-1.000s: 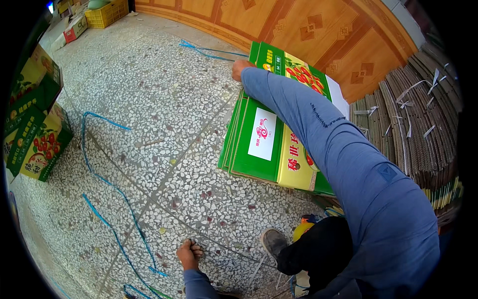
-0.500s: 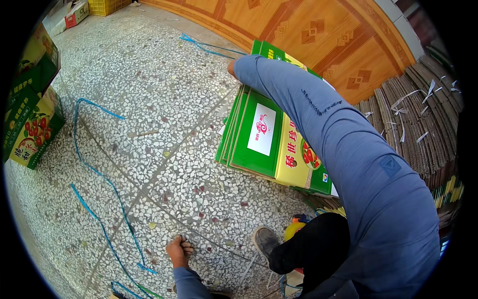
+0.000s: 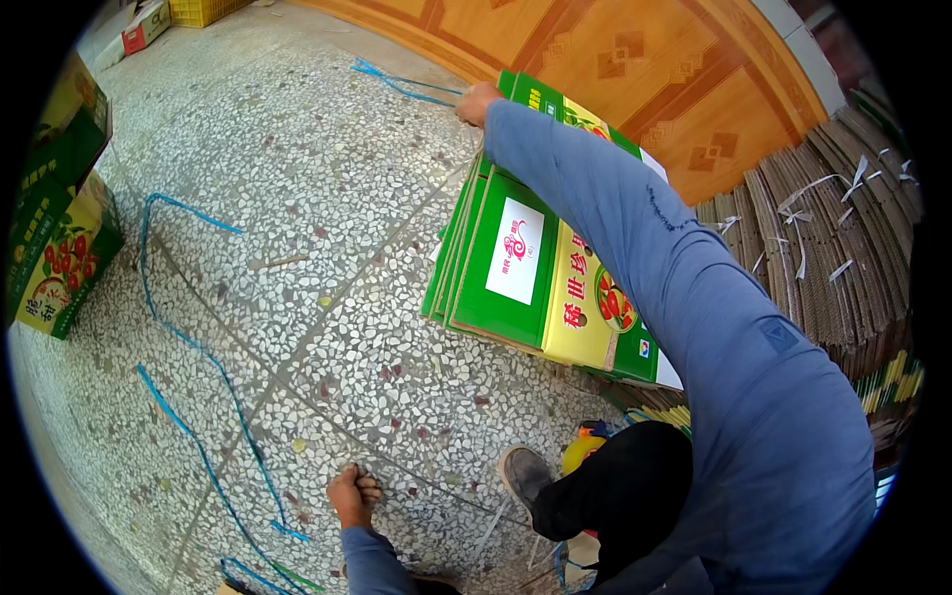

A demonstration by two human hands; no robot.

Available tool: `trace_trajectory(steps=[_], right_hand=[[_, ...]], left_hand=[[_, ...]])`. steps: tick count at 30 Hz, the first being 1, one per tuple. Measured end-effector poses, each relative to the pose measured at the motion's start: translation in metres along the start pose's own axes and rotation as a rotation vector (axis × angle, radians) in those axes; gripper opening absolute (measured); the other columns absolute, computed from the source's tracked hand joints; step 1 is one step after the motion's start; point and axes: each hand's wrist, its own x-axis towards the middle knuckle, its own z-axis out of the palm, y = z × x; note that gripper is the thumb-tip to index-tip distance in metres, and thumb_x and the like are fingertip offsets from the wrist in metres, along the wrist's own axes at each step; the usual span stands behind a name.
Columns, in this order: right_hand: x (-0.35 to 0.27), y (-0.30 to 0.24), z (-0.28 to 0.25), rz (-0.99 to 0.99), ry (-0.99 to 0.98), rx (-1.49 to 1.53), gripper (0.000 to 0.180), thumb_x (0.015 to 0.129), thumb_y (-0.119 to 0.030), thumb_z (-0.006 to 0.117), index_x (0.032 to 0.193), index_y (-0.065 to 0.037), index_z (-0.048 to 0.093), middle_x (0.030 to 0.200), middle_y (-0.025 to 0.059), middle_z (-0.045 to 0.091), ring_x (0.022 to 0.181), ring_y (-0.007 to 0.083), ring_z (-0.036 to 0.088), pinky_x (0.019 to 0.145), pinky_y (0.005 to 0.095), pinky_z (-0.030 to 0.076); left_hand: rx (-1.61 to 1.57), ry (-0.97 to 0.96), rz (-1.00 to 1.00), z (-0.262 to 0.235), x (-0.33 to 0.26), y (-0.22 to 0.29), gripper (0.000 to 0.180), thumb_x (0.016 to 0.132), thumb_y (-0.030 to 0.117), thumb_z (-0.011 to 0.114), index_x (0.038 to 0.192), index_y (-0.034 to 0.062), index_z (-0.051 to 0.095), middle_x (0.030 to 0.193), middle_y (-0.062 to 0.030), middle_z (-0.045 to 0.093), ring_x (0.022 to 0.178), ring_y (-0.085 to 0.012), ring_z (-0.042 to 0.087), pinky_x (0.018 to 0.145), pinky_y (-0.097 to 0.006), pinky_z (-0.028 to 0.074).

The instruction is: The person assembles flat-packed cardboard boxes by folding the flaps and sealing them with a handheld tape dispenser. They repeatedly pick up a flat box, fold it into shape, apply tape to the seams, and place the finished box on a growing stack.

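Note:
My right arm reaches over a stack of flattened green and yellow cartons printed with red fruit. At the stack's far left edge my right hand is closed on a blue strap, whose loose end lies on the floor to the left. My left hand hangs over the speckled floor at the lower middle, apart from the cartons. Its fingers are curled in, and nothing shows in them.
More blue straps lie across the floor at left, near a small stick. Printed fruit cartons stand at the left edge. Bundled brown cardboard is piled at right, beside a patterned wooden panel. My shoe is below the stack.
My right hand has moved a little away and to the right along the carton stack's far edge, and more of it shows. My left hand remains curled in nearly the same place.

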Motion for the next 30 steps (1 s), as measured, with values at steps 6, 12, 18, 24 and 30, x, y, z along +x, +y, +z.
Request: trace_trajectory(steps=[6,12,18,24,30], right_hand=[[-0.003,-0.069,-0.067,-0.614,0.674,0.218,0.013,0.075,-0.008,0.058,0.065,0.001,0.055,0.053,0.0145,0.051,0.046,0.0266,0.051,0.045,0.0418,0.04],[0.045,-0.039,-0.209,-0.168,0.267,1.262,0.03,0.087,-0.014,0.049,0.113,-0.005,0.061,0.092,0.0189,0.066,0.077,0.0294,0.065,0.069,0.0448,0.051],[-0.076,0.066,-0.096,0.248,0.567,0.323,0.025,0.078,-0.018,0.06,0.097,-0.003,0.065,0.101,0.0255,0.064,0.096,0.0399,0.063,0.083,0.0468,0.051],[-0.306,0.116,0.028,0.518,0.364,0.264,0.046,0.076,-0.021,0.068,0.119,-0.01,0.058,0.117,0.0211,0.053,0.113,0.0387,0.05,0.092,0.0459,0.045],[-0.5,0.257,0.15,1.139,0.116,0.446,0.056,0.086,-0.04,0.058,0.129,-0.005,0.053,0.131,0.0241,0.047,0.121,0.0401,0.047,0.101,0.0469,0.04]], left_hand=[[-0.069,-0.022,-0.039,-0.011,0.006,-0.005,0.029,0.093,0.024,0.054,0.078,-0.0006,0.058,0.055,-0.0091,0.056,0.037,-0.0164,0.046,0.034,-0.028,0.036],[0.495,-0.03,0.37,-0.016,0.017,-0.017,0.026,0.091,0.024,0.054,0.08,0.0017,0.061,0.055,-0.0073,0.058,0.041,-0.0165,0.052,0.037,-0.031,0.039],[0.263,-0.114,0.218,-0.031,0.046,-0.03,0.026,0.083,0.028,0.063,0.074,0.0045,0.066,0.06,-0.0095,0.064,0.049,-0.021,0.06,0.045,-0.035,0.047],[0.982,-0.205,1.075,-0.001,0.014,0.001,0.025,0.078,0.026,0.068,0.088,0.003,0.067,0.08,-0.0097,0.069,0.069,-0.0266,0.065,0.062,-0.04,0.051],[0.004,-0.606,0.149,0.115,-0.095,0.079,0.065,0.092,0.058,0.048,0.128,0.0035,0.049,0.115,-0.0159,0.061,0.103,-0.0304,0.061,0.086,-0.044,0.046]])
